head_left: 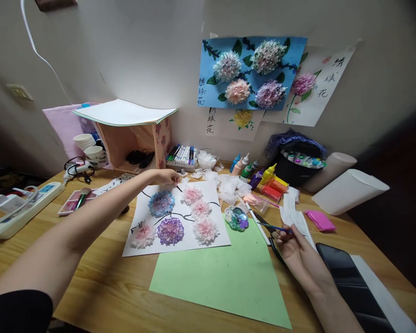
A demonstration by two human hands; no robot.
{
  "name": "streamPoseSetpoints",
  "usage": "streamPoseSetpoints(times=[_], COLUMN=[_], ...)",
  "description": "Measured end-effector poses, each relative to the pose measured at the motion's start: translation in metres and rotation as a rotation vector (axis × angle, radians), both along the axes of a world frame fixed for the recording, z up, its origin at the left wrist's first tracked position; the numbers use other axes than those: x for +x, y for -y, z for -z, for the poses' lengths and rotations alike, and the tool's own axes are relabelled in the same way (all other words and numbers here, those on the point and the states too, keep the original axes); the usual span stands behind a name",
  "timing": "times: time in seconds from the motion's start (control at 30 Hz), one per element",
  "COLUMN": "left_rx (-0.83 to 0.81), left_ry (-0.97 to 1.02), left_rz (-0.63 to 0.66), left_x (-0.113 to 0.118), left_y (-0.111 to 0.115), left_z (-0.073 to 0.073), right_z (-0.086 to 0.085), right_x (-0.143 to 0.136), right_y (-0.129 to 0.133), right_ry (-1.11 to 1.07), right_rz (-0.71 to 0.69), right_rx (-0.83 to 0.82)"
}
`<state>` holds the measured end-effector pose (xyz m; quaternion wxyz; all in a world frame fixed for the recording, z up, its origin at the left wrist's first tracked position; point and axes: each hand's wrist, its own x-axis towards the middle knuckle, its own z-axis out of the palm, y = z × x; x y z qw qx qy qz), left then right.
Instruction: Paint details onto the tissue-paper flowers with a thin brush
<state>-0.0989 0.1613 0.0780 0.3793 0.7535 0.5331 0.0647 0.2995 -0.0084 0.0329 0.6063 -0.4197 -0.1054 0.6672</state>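
My left hand reaches across to the top edge of a white sheet of paper, its fingers pinched on that edge. Fluffy paper flowers in pink, blue and purple sit on the sheet, joined by dark painted branches. A thin blue paintbrush is held in my right hand, its tip pointing left. Left of the brush tip lies a flower-shaped paint palette with green and purple paint. Green paper lies partly under the white sheet. Scissors are partly hidden beside my right hand.
Paint bottles, white tissue scraps and a marker set line the back. A black phone lies at right. A power strip and a box stand left. Finished flower pictures hang on the wall.
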Motion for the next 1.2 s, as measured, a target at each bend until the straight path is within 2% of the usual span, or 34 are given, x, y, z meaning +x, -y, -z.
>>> streamPoseSetpoints(times=[0.23, 0.37, 0.47, 0.6, 0.87, 1.03, 1.2], left_rx=[-0.020, -0.095, -0.156, -0.262, -0.250, -0.147, -0.100], left_ry=[0.123, 0.263, 0.323, 0.418, 0.431, 0.451, 0.482], left_rz=[0.001, -0.124, -0.264, -0.535, -0.883, -1.052, -1.096], left_x=[-0.011, -0.024, -0.028, -0.024, -0.026, -0.025, -0.023], left_y=[0.021, 0.034, 0.051, 0.083, 0.139, 0.149, 0.143], left_z=[-0.020, -0.019, -0.012, 0.004, 0.039, 0.052, 0.054], right_z=[0.017, 0.018, 0.014, 0.016, 0.026, 0.034, 0.031], right_x=[0.012, 0.012, 0.009, 0.009, 0.008, 0.009, 0.003], right_y=[-0.004, -0.003, -0.001, -0.002, -0.001, -0.004, 0.000], right_ry=[-0.001, 0.017, 0.010, 0.004, -0.009, -0.018, 0.018], right_rz=[-0.022, -0.038, -0.011, -0.016, -0.071, -0.082, -0.100], right_rx=[0.040, 0.034, -0.007, 0.028, 0.042, 0.002, 0.029])
